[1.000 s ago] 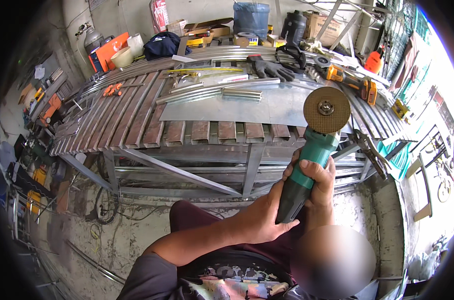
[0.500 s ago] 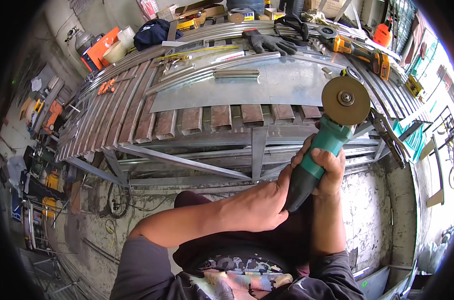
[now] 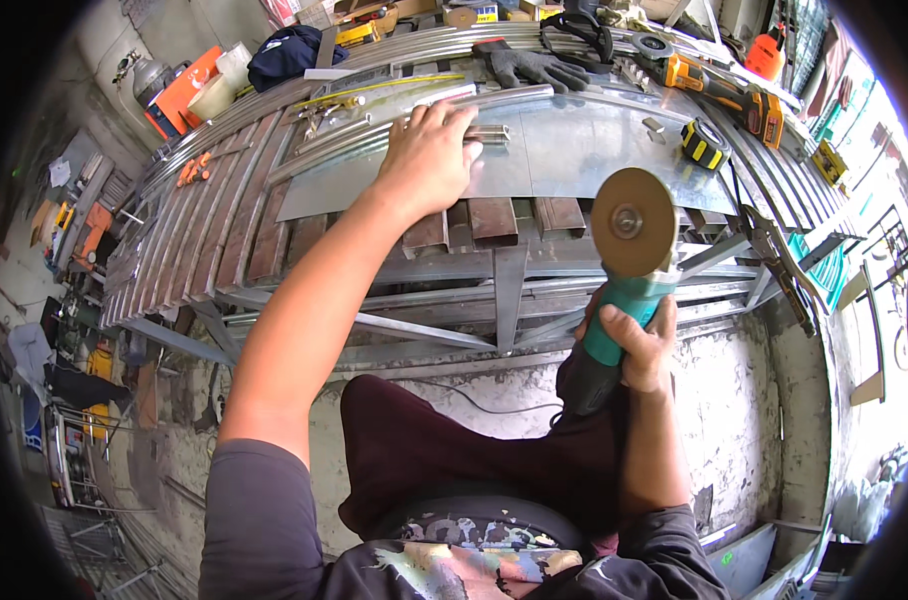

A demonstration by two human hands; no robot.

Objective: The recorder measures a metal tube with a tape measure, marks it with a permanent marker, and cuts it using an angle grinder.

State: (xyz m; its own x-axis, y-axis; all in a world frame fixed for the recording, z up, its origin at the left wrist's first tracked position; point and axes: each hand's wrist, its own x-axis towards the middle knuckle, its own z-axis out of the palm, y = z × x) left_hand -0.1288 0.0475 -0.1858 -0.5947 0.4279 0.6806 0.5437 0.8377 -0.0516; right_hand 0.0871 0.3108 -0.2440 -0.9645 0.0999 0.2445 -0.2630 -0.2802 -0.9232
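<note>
My right hand (image 3: pixel 639 345) is wrapped around the body of a teal and black angle grinder (image 3: pixel 608 352). The grinder is held upright in front of the bench, its tan disc (image 3: pixel 614 245) facing me. Stretched out over the bench, my left hand (image 3: pixel 429 165) curls over a small bundle of short shiny metal tubes (image 3: pixel 494 131); thumb and forefinger lie on either side of it, and the palm hides its left part. Longer metal tubes (image 3: pixel 319 160) run beside that hand. Under them lies a flat grey metal sheet (image 3: pixel 564 150).
The bench top is rows of brown square steel tubes (image 3: pixel 494 225). Toward the back lie a dark work glove (image 3: pixel 534 68) and a yellow-black cordless grinder (image 3: pixel 719 88). A tape measure (image 3: pixel 705 143) sits at right, with locking pliers (image 3: pixel 779 265) hanging at the edge. A cord (image 3: pixel 474 400) trails below.
My left hand has let go of the grinder's rear end and reached forward to the short tubes. My right hand has brought the grinder slightly left and lower.
</note>
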